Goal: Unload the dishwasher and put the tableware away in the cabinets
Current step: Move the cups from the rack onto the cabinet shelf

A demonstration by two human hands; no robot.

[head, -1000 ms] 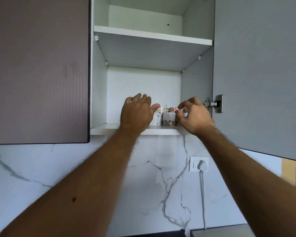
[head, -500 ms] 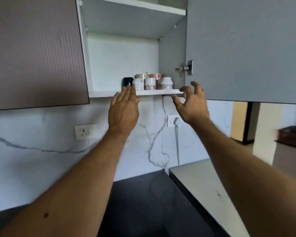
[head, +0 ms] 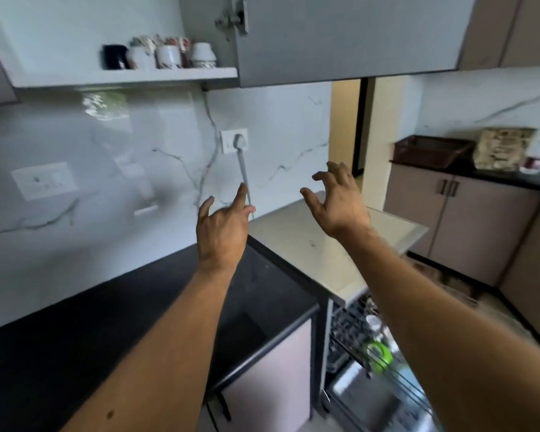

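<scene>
Hovering w/ left hand [head: 222,235] & right hand [head: 340,204] empty, fingers loosely spread, above counter [head: 122,307], below cups [head: 169,56].

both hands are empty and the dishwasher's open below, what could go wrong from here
1. The cabinet door hangs open above the counter; straightening up from the rack, the person could knock their head on its lower edge.
2. The cups stand packed near the shelf's front edge; pushing more in may nudge one off.
3. The dishwasher rack juts out low to the right, below the right hand; a step that way could catch it.
</scene>
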